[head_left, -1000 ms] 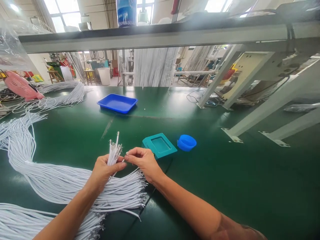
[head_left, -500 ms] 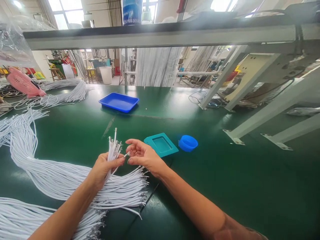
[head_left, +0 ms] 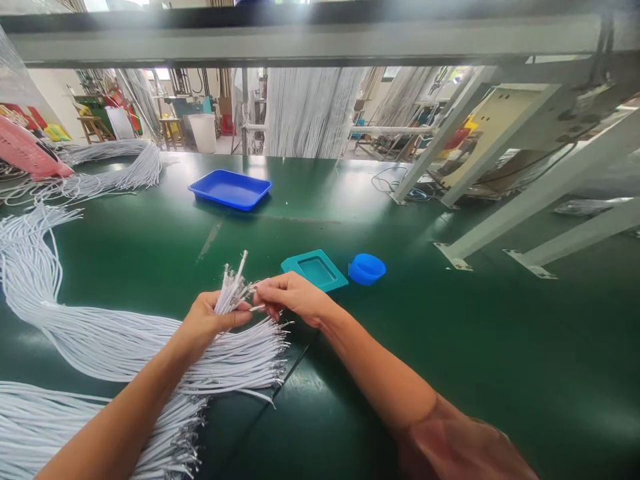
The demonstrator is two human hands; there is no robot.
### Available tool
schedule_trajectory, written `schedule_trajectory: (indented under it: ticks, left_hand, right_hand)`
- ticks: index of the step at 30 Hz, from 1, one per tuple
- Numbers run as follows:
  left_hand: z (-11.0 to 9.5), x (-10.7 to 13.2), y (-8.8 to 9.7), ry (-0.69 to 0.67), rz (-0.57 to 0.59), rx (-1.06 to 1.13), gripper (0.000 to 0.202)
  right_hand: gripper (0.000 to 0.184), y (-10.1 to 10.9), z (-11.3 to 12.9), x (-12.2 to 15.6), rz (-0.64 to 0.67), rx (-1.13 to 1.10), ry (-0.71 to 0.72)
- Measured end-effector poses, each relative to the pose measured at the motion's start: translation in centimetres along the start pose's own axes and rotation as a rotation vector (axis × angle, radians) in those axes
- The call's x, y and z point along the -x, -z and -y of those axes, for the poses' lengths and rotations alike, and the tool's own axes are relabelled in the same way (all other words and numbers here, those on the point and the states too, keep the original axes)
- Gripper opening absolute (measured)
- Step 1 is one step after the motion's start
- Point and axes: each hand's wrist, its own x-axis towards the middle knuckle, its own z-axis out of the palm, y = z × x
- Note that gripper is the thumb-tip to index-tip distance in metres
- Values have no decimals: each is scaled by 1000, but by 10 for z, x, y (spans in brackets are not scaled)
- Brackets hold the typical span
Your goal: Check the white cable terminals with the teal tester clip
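My left hand (head_left: pixel 200 325) is closed around a small bunch of white wires (head_left: pixel 230 292), whose stripped ends point up and to the right. One wire stands higher than the others. My right hand (head_left: pixel 295 297) meets the bunch from the right, thumb and fingers pinched at a wire end; the exact grip is partly hidden. Beneath both hands lies a thick bundle of white wires (head_left: pixel 125 340) with frayed metal ends fanned to the right. A second wire bundle (head_left: pixel 55 420) rests nearer me, partly behind my left forearm.
Beyond my right hand are a teal tray (head_left: pixel 315 270) and a blue round cup (head_left: pixel 367 269) on the green table (head_left: pixel 450 360). Farther back sits a blue tray (head_left: pixel 231 189). Metal legs (head_left: pixel 480 227) stand at right, under a crossbeam (head_left: pixel 300 45). A coiled wire bundle (head_left: pixel 135 163) lies far left.
My right hand has gone from loosely curled fingers to a pinch at the wire ends. The bunch in my left hand leans more to the right. The camera view has tipped downward.
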Motion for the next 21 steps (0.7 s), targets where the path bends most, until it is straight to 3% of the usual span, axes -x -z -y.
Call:
schedule_trajectory:
  ticks: [3,5,11,15,18,21]
  left_hand:
    - [0,-1,0,60,-48,79,20]
    - [-1,-1,0,56,-45,111,21]
    - [-1,-3,1,46,-27,158,20]
    - [2,-6,4,86,-12,211,19]
    - [5,-8,4,69,-20,205,18]
    - [7,-8,2,36,-41,183,18]
  right_hand:
    - [39,1,0,-2,31,-105,110]
    - [39,-3,-2,-3,54,-105,157]
    - [23,-22,-16,-8,-222,-240,165]
    - [20,-29,-22,-12,-259,-254,186]
    - [19,-33,-27,-11,-399,10,229]
    - [20,-34,-33,-9,-585,543,437]
